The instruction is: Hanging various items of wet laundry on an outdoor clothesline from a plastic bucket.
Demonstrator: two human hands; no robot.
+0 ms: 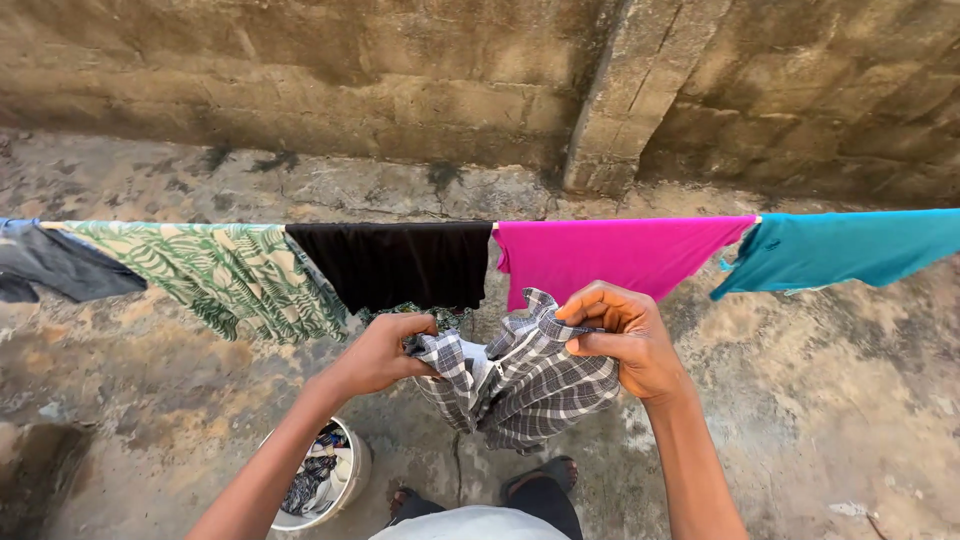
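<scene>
Both bare arms reach up and forward, a little apart. The left hand (385, 352) is curled tight, thumb side up. The right hand (622, 338) sits a bit higher (fingers bent and pinched shut), with its wrist bent.

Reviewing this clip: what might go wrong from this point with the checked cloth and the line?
1. The checked cloth is bunched between the left hand and right hand; a slip could drop it onto the dirty concrete ground.
2. The line already looks full, from the black garment to the pink one, so the cloth may overlap them.
3. The bucket stands close to the feet, so it could be kicked over.
</scene>
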